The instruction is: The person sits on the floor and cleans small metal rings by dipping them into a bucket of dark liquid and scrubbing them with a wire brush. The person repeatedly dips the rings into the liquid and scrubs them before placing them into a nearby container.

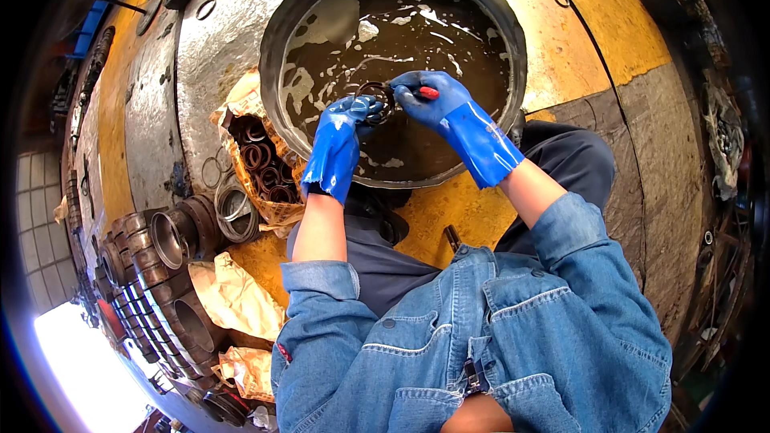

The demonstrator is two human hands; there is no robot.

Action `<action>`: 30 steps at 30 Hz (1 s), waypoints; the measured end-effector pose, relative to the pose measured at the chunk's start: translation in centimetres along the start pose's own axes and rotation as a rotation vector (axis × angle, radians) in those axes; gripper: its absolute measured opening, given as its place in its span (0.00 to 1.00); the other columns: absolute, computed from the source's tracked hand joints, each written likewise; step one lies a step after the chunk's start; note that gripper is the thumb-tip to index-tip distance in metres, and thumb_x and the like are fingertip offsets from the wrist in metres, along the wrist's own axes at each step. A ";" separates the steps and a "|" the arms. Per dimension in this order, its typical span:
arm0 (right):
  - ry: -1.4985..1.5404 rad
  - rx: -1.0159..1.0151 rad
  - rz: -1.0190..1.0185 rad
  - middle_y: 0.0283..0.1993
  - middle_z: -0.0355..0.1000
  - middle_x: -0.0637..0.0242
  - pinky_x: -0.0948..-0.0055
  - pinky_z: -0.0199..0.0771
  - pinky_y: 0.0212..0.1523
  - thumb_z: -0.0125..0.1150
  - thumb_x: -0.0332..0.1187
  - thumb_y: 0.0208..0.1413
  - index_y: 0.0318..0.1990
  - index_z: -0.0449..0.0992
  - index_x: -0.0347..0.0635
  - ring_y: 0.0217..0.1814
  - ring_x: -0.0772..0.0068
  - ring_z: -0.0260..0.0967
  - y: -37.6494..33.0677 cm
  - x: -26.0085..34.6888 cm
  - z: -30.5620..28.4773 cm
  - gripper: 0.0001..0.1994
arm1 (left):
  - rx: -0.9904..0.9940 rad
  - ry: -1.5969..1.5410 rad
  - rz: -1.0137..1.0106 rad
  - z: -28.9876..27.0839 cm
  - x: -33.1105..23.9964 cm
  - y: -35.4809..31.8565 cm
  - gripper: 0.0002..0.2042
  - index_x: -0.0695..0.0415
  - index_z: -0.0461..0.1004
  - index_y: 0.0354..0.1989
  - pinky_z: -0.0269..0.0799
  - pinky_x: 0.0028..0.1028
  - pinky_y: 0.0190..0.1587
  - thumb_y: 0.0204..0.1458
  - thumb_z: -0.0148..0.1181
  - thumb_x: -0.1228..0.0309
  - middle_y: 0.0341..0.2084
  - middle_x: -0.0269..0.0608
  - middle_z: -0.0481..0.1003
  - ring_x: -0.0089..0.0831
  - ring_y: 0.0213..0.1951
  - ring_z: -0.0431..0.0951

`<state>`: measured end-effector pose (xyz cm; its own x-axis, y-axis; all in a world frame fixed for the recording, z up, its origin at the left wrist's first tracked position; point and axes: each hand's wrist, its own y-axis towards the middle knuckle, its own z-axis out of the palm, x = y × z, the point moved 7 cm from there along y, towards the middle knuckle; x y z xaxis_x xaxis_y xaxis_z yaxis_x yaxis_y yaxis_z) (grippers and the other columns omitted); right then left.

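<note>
Both my hands wear long blue rubber gloves and are held over a round black tub (273,56) of murky, foamy brown liquid. Closed around a dark metal ring (374,87), my left hand (350,110) keeps it above the liquid near the tub's middle. Just right of it, my right hand (433,100) grips a small tool with a red handle (428,92); its working end is hidden by the glove and lies close to the ring. Left of the tub stands a torn paper sack (277,215) filled with dark metal rings (258,156).
Stacked metal rings (144,256), a coil of thin pale rings (235,212) and crumpled brown paper (233,297) lie at the left. A dark cable (597,52) crosses the worn yellow floor on the right. Metal scrap (722,144) lines the far right side.
</note>
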<state>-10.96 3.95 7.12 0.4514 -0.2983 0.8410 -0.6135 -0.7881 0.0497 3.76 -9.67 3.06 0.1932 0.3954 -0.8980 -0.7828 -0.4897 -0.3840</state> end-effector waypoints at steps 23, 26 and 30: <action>0.346 0.165 0.630 0.38 0.84 0.60 0.66 0.78 0.44 0.71 0.58 0.61 0.44 0.87 0.41 0.40 0.71 0.79 -1.8 -5.8 1.5 0.25 | -0.021 -0.056 0.142 -0.7 0.4 2.1 0.20 0.61 0.81 0.59 0.80 0.39 0.55 0.69 0.67 0.58 0.53 0.47 0.86 0.38 0.56 0.87; 0.311 0.203 0.544 0.38 0.85 0.59 0.66 0.78 0.46 0.70 0.58 0.62 0.45 0.87 0.41 0.41 0.69 0.80 -1.0 -7.1 2.2 0.26 | 0.159 -0.229 0.019 1.3 1.1 2.6 0.22 0.63 0.80 0.61 0.78 0.39 0.61 0.69 0.67 0.58 0.56 0.47 0.84 0.37 0.59 0.84; -0.049 0.242 0.423 0.42 0.86 0.57 0.60 0.81 0.49 0.72 0.54 0.61 0.48 0.88 0.47 0.45 0.58 0.84 0.1 -3.7 1.5 0.20 | -0.008 0.213 0.189 -1.9 1.6 3.9 0.21 0.66 0.79 0.62 0.80 0.32 0.58 0.65 0.71 0.68 0.53 0.44 0.85 0.30 0.51 0.84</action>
<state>-11.74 4.18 3.23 0.2280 -0.6398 0.7339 -0.5841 -0.6930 -0.4227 2.15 -12.44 -0.34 0.1647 0.1241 -0.9785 -0.8125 -0.5454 -0.2059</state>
